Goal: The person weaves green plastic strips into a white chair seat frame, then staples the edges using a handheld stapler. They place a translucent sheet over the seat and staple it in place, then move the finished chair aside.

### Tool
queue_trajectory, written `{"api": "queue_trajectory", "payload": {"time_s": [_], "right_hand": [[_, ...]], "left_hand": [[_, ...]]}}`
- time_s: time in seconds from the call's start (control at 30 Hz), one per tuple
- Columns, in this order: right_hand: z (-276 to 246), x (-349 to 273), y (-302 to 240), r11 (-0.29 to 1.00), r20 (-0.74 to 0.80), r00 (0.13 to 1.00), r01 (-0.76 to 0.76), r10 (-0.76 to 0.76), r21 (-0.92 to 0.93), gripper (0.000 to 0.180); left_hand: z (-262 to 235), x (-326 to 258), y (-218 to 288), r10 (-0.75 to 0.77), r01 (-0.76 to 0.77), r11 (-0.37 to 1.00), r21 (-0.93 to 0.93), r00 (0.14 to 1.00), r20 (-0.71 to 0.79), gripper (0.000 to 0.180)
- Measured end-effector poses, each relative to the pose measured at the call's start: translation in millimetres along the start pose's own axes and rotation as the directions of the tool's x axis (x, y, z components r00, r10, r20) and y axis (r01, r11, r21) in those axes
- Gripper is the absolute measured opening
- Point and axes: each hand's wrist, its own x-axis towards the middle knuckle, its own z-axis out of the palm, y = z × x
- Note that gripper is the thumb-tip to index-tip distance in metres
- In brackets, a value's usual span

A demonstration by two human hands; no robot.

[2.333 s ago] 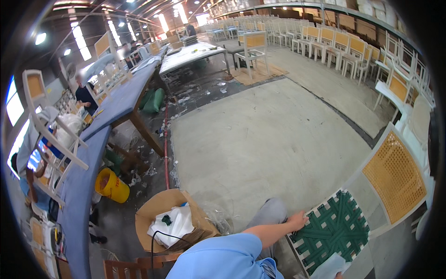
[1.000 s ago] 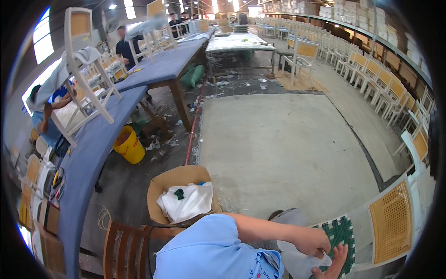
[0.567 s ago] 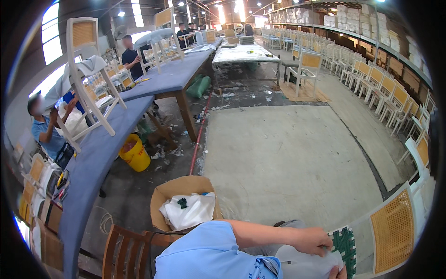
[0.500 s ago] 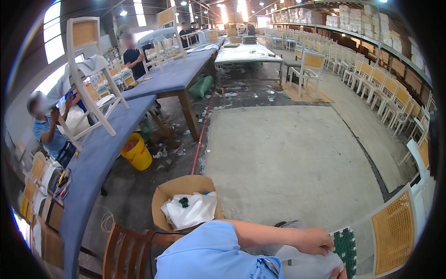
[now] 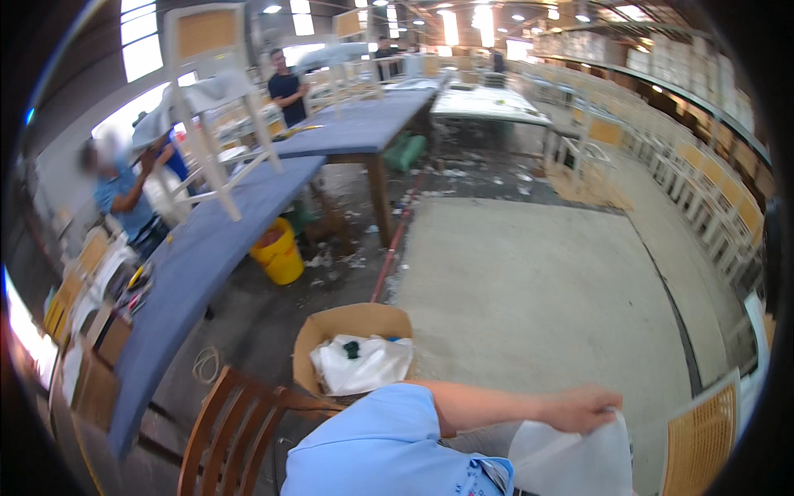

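Hands and sheet, with clock hours read from the centre of the view. The left hand [image 5: 589, 407], at 4 o'clock, gripped the upper edge of a white sheet [image 5: 571, 459]; its fingers were closed, and blur softened the knuckles. The sheet hung below this hand at 5 o'clock, reaching the lower border. The right hand lay outside the view, so its state could not be told. A light-blue sleeve [image 5: 364, 438] covered the upper part of the left arm at 6 o'clock. A cane chair back [image 5: 703, 438] in a white frame stood farther out at 4 o'clock, right of the sheet and apart from it. At 7 o'clock were 2 things: a brown slatted chair [image 5: 207, 426] and, nearer the centre, an open cardboard box [image 5: 351, 318]. The box contained white material [image 5: 364, 372], on which lay what was probably a small bundle of green strips [image 5: 352, 350]. At 9 o'clock, a yellow bucket [image 5: 281, 260] stood near a long blue table [image 5: 215, 248]. A white chair [image 5: 207, 91] stood on this table at 10 o'clock, with 1 co-worker [image 5: 122, 198] beside it. Rows of chairs [image 5: 719, 194] receded between 2 and 3 o'clock.
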Motion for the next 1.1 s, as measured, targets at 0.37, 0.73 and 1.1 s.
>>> {"api": "queue_trajectory", "payload": {"time_s": [0.37,0.73,1.1], "right_hand": [[42.6,-7.3,-135.1,0.921,-0.11,0.97,0.241,-0.217,0.307,0.04],[-35.1,-45.1,-143.1,0.871,-0.382,0.889,0.039,-0.254,-0.489,0.016],[-84.2,-5.5,-203.1,0.705,-0.372,0.738,0.194,-0.563,-0.682,0.018]], "left_hand": [[-33.9,111.8,71.0,0.034,-0.038,0.992,0.116,0.999,0.043,0.017],[-22.6,166.7,69.2,0.242,-0.364,0.856,0.367,0.91,0.337,0.022],[6.6,235.3,91.0,0.169,-0.32,0.796,0.514,0.933,0.318,0.019]]}}
